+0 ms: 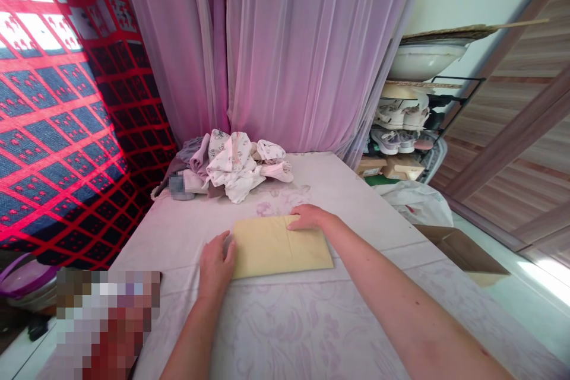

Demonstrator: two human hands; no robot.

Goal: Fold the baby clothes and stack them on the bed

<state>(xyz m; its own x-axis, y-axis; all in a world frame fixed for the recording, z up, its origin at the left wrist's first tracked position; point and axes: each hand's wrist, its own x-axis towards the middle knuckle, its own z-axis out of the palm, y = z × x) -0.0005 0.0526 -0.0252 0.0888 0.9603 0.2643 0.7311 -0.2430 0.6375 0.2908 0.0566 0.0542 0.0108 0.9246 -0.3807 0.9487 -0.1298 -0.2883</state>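
Observation:
A pale yellow folded cloth [276, 249] lies flat as a rectangle on the light, floral-patterned table cover [285, 326]. My left hand [217, 261] rests against the cloth's left edge, thumb apart from the fingers. On its far edge, toward the right, lies my right hand [309, 218], with the thumb on top of the cloth and the fingers stretched along the edge. Neither hand visibly lifts it. Beyond, a heap of crumpled clothes [236, 163], white, pink and grey, sits against the curtain.
A purple curtain [294, 53] hangs behind the surface. To the left is a red and dark patterned cloth [66, 130]. On the right stand a shoe rack [401, 119] with a white basin [425, 62] above, and an open cardboard box [463, 252]. A blurred-out item [107, 320] lies at lower left.

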